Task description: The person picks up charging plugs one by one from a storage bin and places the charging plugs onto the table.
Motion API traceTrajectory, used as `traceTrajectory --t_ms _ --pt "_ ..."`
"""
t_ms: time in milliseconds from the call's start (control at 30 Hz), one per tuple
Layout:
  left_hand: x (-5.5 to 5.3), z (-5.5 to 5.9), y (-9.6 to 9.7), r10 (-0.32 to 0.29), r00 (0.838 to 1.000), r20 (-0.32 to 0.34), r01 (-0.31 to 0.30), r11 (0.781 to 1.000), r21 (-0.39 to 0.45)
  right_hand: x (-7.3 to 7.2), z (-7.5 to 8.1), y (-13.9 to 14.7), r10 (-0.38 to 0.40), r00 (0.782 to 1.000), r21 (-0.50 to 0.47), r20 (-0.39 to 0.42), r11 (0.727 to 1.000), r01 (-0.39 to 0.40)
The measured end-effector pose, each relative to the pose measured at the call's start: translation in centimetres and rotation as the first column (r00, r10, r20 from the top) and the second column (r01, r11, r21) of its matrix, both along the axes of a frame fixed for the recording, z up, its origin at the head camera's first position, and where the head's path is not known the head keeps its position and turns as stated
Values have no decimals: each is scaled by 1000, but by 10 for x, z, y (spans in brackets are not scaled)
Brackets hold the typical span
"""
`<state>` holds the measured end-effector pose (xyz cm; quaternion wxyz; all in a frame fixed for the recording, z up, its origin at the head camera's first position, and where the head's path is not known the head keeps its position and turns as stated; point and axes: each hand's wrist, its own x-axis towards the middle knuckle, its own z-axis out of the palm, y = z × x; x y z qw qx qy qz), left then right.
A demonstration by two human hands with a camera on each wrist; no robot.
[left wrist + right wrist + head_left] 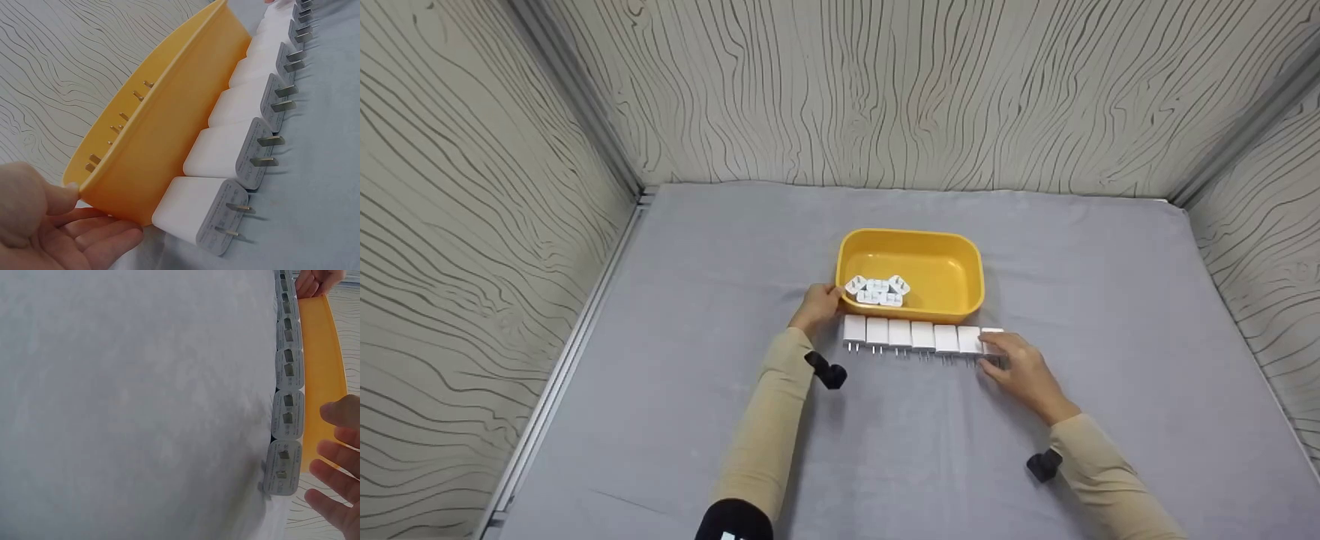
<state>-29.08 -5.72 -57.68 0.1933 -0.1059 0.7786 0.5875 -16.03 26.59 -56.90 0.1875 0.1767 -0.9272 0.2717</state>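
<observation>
A yellow plastic bin (pixel 945 277) stands on the cloth, with several white charger plugs (pixel 868 297) at its left end, prongs up. My left hand (pixel 816 306) holds the bin's left end, thumb at the rim and fingers against the outer wall below it. Along the bin's near side, white charger plugs (pixel 899 331) lie side by side in a straight row, prongs facing me. At the row's right end is my right hand (pixel 1026 379), overlapping the last plug (pixel 992 330) in the head view. Its fingers are spread beside that plug (pixel 283 468) in the right wrist view.
Grey cloth (pixel 900 435) covers the table. Wood-grain panels (pixel 855 97) rise at the back and both sides, with metal rails (pixel 577 97) at the corners. Black wrist cameras (pixel 826 370) sit on both sleeves.
</observation>
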Motion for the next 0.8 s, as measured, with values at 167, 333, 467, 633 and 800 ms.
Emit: traceTrajectory --t_ms 167,333,467,633,800 --pt "25 44 3 12 1000 6 -12 1000 -11 -1 -1 -4 21 1000 -10 -12 1000 -21" --pt "25 41 2 6 1000 7 -6 1000 -17 -1 1 -9 44 999 -30 -10 999 -44" --pt "24 39 1 2 1000 -8 -2 1000 6 -1 4 -14 59 998 -30 -12 998 -59" --pt "11 16 -3 -13 999 -41 15 999 48 -3 5 -21 69 997 -34 -25 997 -70" --pt "-19 -41 -6 -28 997 -69 35 995 93 -5 5 -28 85 995 -32 -50 996 -87"
